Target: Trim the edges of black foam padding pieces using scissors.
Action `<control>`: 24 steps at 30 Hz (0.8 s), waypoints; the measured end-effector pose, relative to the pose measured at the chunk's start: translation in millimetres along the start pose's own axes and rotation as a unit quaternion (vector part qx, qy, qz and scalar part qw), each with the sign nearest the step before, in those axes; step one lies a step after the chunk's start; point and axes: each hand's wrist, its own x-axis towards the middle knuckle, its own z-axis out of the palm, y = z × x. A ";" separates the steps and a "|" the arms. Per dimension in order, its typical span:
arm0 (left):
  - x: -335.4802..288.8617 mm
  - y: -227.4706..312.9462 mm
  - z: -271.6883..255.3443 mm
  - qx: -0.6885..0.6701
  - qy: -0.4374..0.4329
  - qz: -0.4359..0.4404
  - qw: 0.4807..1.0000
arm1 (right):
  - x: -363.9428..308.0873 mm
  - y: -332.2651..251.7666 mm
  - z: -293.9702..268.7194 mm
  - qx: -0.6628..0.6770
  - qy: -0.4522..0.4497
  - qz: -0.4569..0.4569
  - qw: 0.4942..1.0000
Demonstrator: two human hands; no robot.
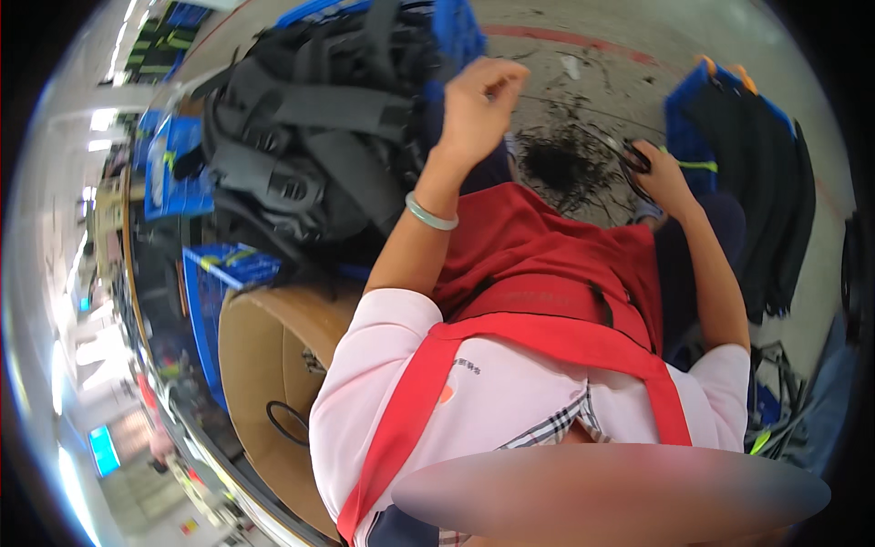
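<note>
My left hand (480, 108) is raised beside the blue crate, its fingers curled together in a pinch. Whatever lies between those fingertips, if anything, is too small to make out. A pair of scissors (635, 157) with dark handles is in my right hand (663, 178), the blades pointing away to the upper left. Below and between the two hands, a heap of black thread scraps (558, 162) lies on the floor. A red apron (547, 246) covers my lap. Close to my left arm, dark grey padded straps (342, 109) are piled up.
A blue crate (458, 32) stands behind the strap pile. On the right, dark straps (756, 182) hang over another blue crate (684, 114). An open cardboard box (260, 365) stands at my left side, with more blue crates (178, 169) beyond it.
</note>
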 end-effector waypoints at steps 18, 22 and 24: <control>6.4 -87.7 -176.2 0.533 0.184 -0.141 0.814 | -0.2 5.0 7.1 0.028 -0.045 0.022 0.998; 28.5 -67.2 -203.1 0.152 0.220 -0.009 0.964 | -2.7 15.2 9.0 0.009 -0.020 -0.024 0.999; 37.1 -89.2 -217.7 0.449 0.225 0.042 0.864 | -3.9 12.3 3.2 0.006 -0.035 -0.004 0.999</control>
